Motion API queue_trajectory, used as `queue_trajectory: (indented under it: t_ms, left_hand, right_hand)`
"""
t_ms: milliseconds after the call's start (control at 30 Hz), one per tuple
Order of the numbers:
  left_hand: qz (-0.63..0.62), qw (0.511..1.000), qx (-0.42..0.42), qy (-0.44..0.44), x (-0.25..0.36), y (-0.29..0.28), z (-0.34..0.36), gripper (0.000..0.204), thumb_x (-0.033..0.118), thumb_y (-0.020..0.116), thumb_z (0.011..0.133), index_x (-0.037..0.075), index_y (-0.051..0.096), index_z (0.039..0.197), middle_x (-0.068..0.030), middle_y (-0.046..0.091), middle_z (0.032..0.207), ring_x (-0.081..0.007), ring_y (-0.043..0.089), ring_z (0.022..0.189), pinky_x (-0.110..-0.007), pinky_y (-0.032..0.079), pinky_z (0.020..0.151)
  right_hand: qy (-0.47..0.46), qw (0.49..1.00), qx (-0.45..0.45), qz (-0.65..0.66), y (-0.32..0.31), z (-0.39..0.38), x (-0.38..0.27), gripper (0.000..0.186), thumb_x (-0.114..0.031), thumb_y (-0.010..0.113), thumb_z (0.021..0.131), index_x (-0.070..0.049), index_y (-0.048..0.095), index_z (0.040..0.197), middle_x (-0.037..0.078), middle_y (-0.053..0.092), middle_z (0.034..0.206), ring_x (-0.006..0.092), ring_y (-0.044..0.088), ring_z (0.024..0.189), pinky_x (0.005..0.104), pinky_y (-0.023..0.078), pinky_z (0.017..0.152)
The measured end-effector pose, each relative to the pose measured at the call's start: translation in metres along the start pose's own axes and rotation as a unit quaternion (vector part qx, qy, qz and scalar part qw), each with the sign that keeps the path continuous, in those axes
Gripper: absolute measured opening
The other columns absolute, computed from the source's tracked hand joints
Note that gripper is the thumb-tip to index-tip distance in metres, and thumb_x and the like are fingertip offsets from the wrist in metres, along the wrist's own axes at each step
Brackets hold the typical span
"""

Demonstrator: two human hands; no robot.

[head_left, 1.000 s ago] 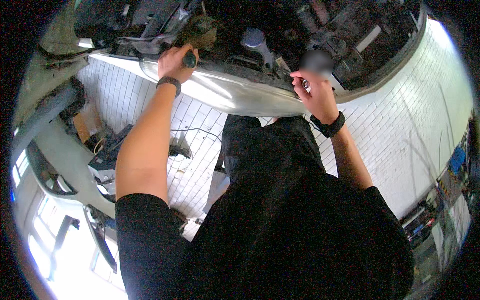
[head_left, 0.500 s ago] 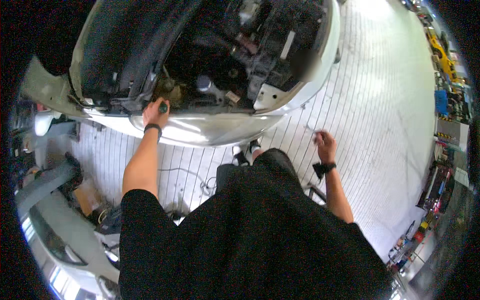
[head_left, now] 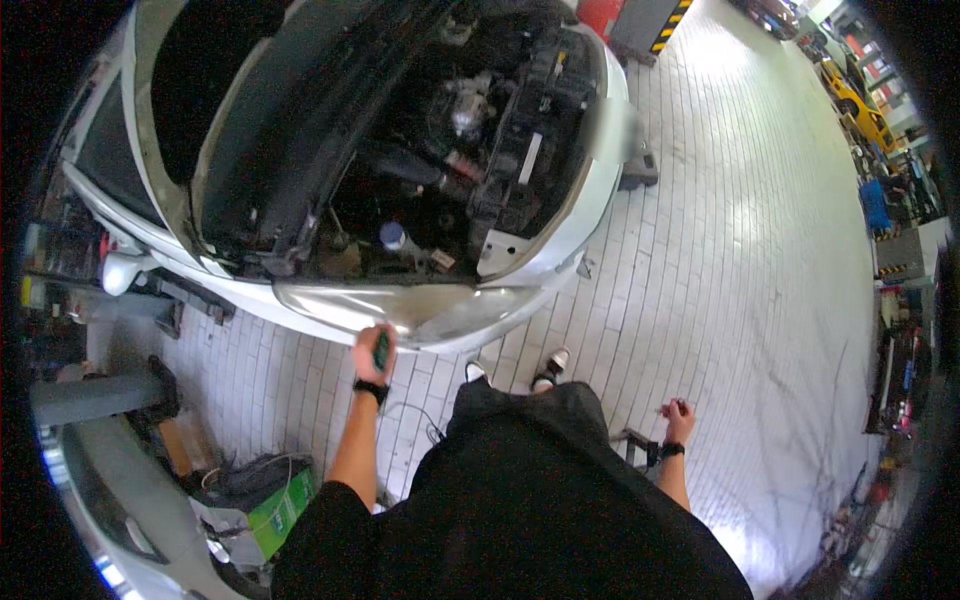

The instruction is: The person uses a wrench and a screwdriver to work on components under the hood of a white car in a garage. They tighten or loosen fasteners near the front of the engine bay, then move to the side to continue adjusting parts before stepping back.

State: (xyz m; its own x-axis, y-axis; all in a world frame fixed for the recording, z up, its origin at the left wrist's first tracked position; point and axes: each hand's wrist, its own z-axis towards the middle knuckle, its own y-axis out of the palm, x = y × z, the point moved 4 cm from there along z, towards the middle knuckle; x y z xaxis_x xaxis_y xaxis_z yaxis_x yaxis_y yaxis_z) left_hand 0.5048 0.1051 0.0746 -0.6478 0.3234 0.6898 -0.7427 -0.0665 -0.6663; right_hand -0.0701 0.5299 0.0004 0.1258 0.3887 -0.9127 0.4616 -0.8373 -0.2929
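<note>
My left hand (head_left: 373,352) is closed around a dark green object (head_left: 381,350), its kind unclear, just outside the near edge of a white car (head_left: 240,298). Close to that hand is the car's long clear headlight (head_left: 450,312). Beyond it lies the uncovered engine bay (head_left: 395,180), where a blue-capped container (head_left: 393,236) stands near the headlight. Out to my right, away from the car, my right hand (head_left: 679,424) hangs over the floor with its fingers pinched together. What they hold, if anything, is too small to name.
White tiled floor (head_left: 740,300) extends to the right. At far left are a grey lift arm (head_left: 100,397), a cardboard box (head_left: 184,446) and a green box (head_left: 283,513). A thin cable (head_left: 415,408) lies near my feet. A striped post (head_left: 645,28) stands beyond the car.
My left hand has come back from the engine bay's edge to outside the headlight, still holding the green object. The right hand sits lower in view. My view has shifted, showing more of the car.
</note>
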Motion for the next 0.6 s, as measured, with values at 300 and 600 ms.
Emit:
queue_trajectory:
  t_ms: [300,600]
  left_hand:
    - [0.046,0.988,-0.133,-0.060,0.063,0.078,-0.135,0.010,0.018,0.063,0.079,0.008,0.060,0.081,-0.0140,0.062,0.073,-0.0339,0.061,0.070,-0.039,0.049,0.064]
    - [0.134,0.960,-0.237,-0.072,0.130,0.169,-0.134,0.017,0.028,0.063,0.078,0.012,0.061,0.083,-0.0132,0.063,0.074,-0.0350,0.061,0.075,-0.044,0.049,0.067]
  right_hand:
    - [0.108,0.980,-0.013,0.167,-0.028,0.068,0.059,0.020,-0.019,0.054,0.090,0.001,0.056,0.089,0.015,0.064,0.071,0.0231,0.065,0.061,0.0293,0.051,0.052]
    - [0.097,0.973,-0.022,0.208,-0.107,0.152,0.108,0.013,-0.006,0.053,0.089,0.003,0.054,0.098,0.016,0.065,0.079,0.0212,0.065,0.063,0.0283,0.054,0.056]
